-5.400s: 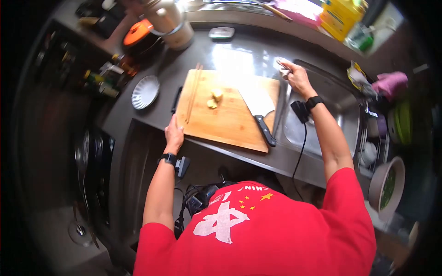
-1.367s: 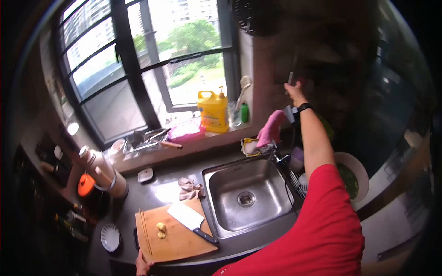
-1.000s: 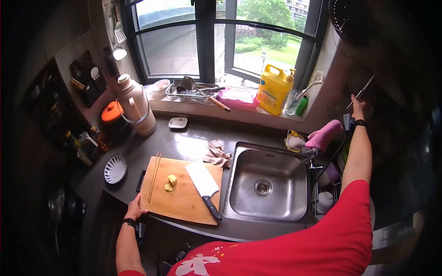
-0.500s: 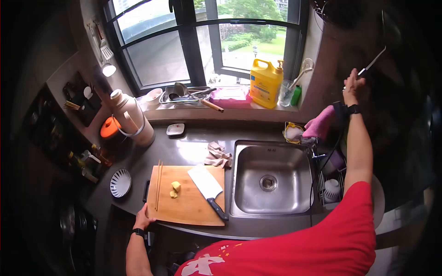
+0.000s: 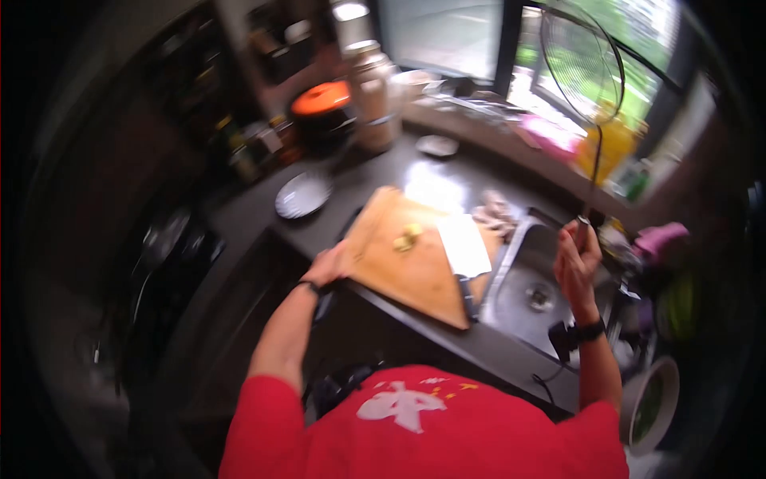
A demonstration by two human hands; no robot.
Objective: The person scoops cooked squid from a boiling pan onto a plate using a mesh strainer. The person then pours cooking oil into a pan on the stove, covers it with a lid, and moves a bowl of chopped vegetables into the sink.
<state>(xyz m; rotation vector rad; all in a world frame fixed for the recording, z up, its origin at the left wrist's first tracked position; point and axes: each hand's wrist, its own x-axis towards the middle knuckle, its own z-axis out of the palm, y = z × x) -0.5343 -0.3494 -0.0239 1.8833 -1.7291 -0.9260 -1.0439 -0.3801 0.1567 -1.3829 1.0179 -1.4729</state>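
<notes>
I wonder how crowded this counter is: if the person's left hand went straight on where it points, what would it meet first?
Most likely the light-brown, rectangular wooden cutting board: the left hand is at its edge, apparently touching, though blur leaves depth unclear.

Knife (image 5: 464,246) on brd (image 5: 403,278), sink (image 5: 520,289) R.

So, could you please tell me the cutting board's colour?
The cutting board is yellowish tan, seen best in the head view.
</notes>
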